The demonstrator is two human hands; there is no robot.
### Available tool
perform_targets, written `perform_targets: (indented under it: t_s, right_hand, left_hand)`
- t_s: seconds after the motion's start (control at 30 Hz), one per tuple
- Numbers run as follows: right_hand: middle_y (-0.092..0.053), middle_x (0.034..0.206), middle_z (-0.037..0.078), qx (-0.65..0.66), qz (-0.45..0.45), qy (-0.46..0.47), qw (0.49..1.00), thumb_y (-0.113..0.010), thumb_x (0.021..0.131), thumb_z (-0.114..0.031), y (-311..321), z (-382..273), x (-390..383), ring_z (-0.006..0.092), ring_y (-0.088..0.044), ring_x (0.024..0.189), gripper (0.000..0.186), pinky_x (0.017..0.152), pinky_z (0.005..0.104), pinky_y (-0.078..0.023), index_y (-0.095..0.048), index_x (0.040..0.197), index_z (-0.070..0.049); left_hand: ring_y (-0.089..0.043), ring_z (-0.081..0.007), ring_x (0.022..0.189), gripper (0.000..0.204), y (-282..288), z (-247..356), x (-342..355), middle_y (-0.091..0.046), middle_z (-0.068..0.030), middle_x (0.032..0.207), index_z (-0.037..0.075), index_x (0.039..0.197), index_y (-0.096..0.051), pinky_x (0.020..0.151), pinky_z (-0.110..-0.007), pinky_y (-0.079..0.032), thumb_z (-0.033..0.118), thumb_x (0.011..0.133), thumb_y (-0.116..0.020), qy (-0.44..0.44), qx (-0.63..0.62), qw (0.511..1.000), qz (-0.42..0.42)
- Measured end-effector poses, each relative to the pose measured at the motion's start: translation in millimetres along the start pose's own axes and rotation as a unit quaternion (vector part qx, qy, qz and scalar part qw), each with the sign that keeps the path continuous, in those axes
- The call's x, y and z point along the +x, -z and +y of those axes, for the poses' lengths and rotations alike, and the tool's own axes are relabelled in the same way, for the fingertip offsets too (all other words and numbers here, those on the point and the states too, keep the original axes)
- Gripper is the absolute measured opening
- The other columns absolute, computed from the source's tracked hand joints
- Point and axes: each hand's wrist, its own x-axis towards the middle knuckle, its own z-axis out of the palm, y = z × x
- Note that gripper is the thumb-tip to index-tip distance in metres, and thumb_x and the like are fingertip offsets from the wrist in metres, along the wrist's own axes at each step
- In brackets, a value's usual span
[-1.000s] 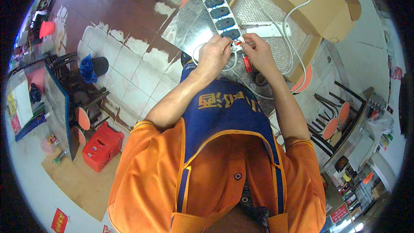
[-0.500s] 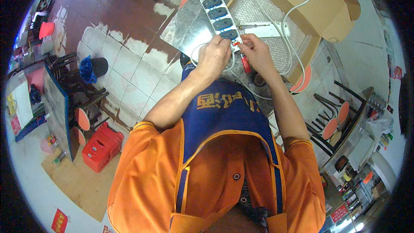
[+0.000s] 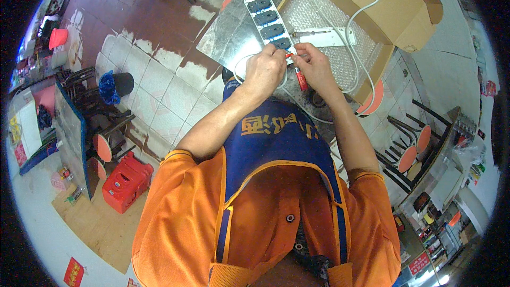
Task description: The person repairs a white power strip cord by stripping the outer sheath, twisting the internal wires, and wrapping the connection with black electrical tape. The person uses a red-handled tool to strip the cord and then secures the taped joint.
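Note:
An opened power strip [image 3: 266, 17] lies tilted at the front of the table, its white shell showing a row of black socket blocks and blue wires. My left hand [image 3: 265, 69] is closed on its near end, fingertips curled over the edge. The thumb and fingers of my right hand [image 3: 313, 65] pinch at a small red part [image 3: 289, 55] there; the exact grip is partly hidden. Just below the right fingers is a red object [image 3: 301, 81], its kind unclear. A white cable [image 3: 298, 101] loops beneath my hands.
An open cardboard box [image 3: 396, 8] lined with bubble wrap [image 3: 305, 8] stands at the right. In it lie a long white cover [image 3: 334, 37] and a screwdriver [image 3: 312, 33]. White cable [image 3: 355, 61] hangs across the box. Stools and a red plastic crate-like container [image 3: 126, 183] stand around.
The power strip has shifted slightly to the left and nearer. My right fingertips have moved slightly left at the red part; both hands stay at the strip's near end.

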Motion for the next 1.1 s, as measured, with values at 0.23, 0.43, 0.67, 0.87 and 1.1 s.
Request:
perform_targets:
  t_s: [0.23, 0.43, 0.67, 0.87, 1.1]
  right_hand:
    - [-0.069, 0.101, 0.011, 0.006, 0.007, -0.003, 1.0, -0.07, 0.09, -0.011, -1, -2, -1, 0.0155, -0.064, 0.08, 0.033, 0.071, 0.0295, -0.053, -0.063, 0.121, 0.0]
    - [-0.069, 0.101, 0.011, 0.022, 0.003, -0.005, 1.0, -0.07, 0.09, -0.01, -1, 1, -1, 0.0161, -0.064, 0.081, 0.033, 0.071, 0.0297, -0.054, -0.063, 0.121, 0.0]
    - [-0.069, 0.099, 0.014, -0.021, 0.013, 0.062, 0.998, -0.065, 0.09, -0.006, 4, 0, -2, 0.0202, -0.066, 0.08, 0.029, 0.072, 0.032, -0.054, -0.063, 0.119, -0.002]
    - [-0.069, 0.096, 0.018, -0.154, -0.032, 0.195, 0.968, -0.061, 0.089, -0.007, 17, -2, 19, 0.0357, -0.067, 0.084, 0.021, 0.075, 0.0416, -0.053, -0.065, 0.109, -0.003]
    - [-0.068, 0.092, 0.018, -0.21, -0.094, 0.202, 0.952, -0.061, 0.087, -0.006, 25, -4, 34, 0.0379, -0.067, 0.084, 0.016, 0.073, 0.0448, -0.053, -0.064, 0.102, -0.003]
  left_hand:
    - [-0.067, -0.0366, 0.071, 0.008, -2, -1, 2, -0.062, -0.0149, 0.083, 0.006, 0.092, -0.068, 0.063, -0.046, -0.055, 0.012, 0.086, -0.069, 0.012, -0.002, 1.0, -0.011]
    - [-0.067, -0.0381, 0.075, 0.009, -5, 0, 6, -0.066, -0.0173, 0.085, 0.004, 0.09, -0.067, 0.067, -0.047, -0.055, 0.012, 0.085, -0.068, 0.038, -0.034, 0.999, -0.019]
    - [-0.066, -0.0396, 0.078, 0.008, -6, 1, 6, -0.066, -0.0193, 0.086, 0.002, 0.089, -0.064, 0.068, -0.048, -0.053, 0.01, 0.087, -0.066, 0.054, -0.049, 0.997, -0.021]
    - [-0.067, -0.0389, 0.078, 0.01, -8, 1, 2, -0.066, -0.0187, 0.086, 0.003, 0.089, -0.065, 0.068, -0.047, -0.053, 0.012, 0.088, -0.067, 0.064, -0.049, 0.997, -0.02]
    - [-0.067, -0.0387, 0.078, 0.011, -10, 1, 0, -0.067, -0.018, 0.084, 0.004, 0.09, -0.066, 0.069, -0.047, -0.053, 0.014, 0.087, -0.069, 0.078, -0.043, 0.996, -0.02]
